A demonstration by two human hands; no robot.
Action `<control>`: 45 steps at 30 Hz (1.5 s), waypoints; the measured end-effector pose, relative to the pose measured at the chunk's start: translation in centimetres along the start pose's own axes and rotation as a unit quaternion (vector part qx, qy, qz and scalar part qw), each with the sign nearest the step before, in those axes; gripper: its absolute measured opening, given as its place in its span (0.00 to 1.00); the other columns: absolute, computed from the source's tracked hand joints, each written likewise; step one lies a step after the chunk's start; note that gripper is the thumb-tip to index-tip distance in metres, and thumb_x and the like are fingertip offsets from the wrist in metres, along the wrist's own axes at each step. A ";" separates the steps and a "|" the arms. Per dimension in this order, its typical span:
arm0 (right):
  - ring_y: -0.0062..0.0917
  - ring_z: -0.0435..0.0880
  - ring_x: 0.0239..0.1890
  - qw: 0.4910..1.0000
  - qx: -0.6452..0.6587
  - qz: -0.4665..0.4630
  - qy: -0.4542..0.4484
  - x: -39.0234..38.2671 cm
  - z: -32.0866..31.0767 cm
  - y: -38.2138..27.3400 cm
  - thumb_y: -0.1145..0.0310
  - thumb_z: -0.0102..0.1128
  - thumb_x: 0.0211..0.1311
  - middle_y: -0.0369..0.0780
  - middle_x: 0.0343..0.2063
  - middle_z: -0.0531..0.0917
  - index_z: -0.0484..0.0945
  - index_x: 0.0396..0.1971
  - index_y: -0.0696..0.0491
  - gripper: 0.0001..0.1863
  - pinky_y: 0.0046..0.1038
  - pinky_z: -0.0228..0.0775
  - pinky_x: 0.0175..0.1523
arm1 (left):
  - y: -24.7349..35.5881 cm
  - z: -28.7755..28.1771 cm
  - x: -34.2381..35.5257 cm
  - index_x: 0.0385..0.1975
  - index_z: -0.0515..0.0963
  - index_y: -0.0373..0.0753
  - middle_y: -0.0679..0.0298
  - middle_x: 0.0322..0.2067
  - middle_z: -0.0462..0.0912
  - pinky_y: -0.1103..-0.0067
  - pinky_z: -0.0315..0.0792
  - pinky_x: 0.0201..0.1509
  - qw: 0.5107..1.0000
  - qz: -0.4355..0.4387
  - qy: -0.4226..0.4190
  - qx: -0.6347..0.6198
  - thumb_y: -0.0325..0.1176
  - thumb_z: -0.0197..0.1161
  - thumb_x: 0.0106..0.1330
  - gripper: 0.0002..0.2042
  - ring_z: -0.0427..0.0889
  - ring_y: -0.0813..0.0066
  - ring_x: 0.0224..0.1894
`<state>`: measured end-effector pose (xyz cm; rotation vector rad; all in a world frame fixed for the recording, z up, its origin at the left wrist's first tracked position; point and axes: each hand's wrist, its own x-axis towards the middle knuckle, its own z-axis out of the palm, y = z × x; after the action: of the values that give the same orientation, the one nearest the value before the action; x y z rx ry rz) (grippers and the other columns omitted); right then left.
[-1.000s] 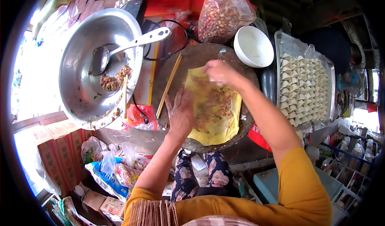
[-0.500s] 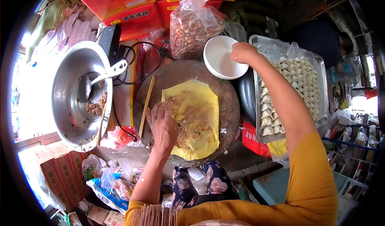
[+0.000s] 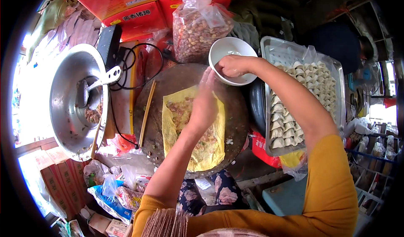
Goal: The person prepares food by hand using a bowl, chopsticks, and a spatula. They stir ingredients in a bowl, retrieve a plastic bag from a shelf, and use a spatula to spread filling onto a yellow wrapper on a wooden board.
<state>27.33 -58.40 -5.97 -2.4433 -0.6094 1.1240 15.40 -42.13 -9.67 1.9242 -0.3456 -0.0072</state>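
Note:
A thin yellow egg sheet [image 3: 171,129] spread with minced filling lies on a round, dark chopping board [image 3: 234,123]. The sheet's left edge looks folded inward. My left hand [image 3: 205,106] is over the sheet's right half, blurred, its fingers stretched toward the white bowl's near-left rim. Inside that white bowl [image 3: 243,46], which holds a little clear liquid, is my right hand [image 3: 235,65] with its fingers curled low; whatever they hold, if anything, is hidden. Wooden chopsticks [image 3: 147,113] rest on the board's left side.
Left stands a large metal basin [image 3: 63,106] of minced meat with a slotted-handled ladle [image 3: 101,81]. On the right, a metal tray [image 3: 269,140] holds rows of dumplings [image 3: 296,106]. A bag of peanuts [image 3: 198,35] and red boxes [image 3: 141,20] stand behind. A black cable [image 3: 134,56] loops beside the board.
My left hand has moved from the sheet's left edge to the right and up toward the bowl. The right hand has shifted left and lower in the bowl. The sheet's left edge now appears folded.

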 end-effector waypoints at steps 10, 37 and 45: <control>0.13 0.67 0.20 0.952 0.287 -0.104 0.009 -4.5 -0.3 -4.5 0.81 0.40 0.49 0.33 0.22 0.76 0.73 0.22 0.59 0.09 0.17 0.60 0.26 | -0.2 -6.9 -7.1 0.55 0.67 0.34 0.52 0.52 0.72 0.74 0.66 0.57 0.987 -0.098 0.116 0.044 0.09 0.40 0.51 0.29 0.74 0.62 0.53; 0.37 0.49 0.69 0.881 -0.374 -0.092 0.275 -3.6 11.8 -5.6 0.73 0.49 0.55 0.43 0.65 0.57 0.69 0.55 0.54 0.24 0.44 0.47 0.69 | -3.2 -9.3 -12.7 0.54 0.65 0.28 0.45 0.55 0.68 0.62 0.63 0.58 0.958 -0.028 0.014 0.285 0.16 0.50 0.47 0.28 0.67 0.43 0.53; 0.35 0.73 0.40 0.870 -0.254 -0.015 0.422 -7.3 1.8 -2.7 0.76 0.51 0.50 0.42 0.30 0.77 0.78 0.32 0.54 0.10 0.37 0.65 0.45 | -3.1 -9.2 -12.8 0.53 0.66 0.28 0.46 0.55 0.69 0.61 0.62 0.59 0.951 -0.026 0.007 0.307 0.14 0.49 0.47 0.27 0.68 0.44 0.53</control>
<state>21.05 -59.79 -1.19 -2.9704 -0.6825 -0.2351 5.45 -29.59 -11.03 2.5494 -0.3099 0.0893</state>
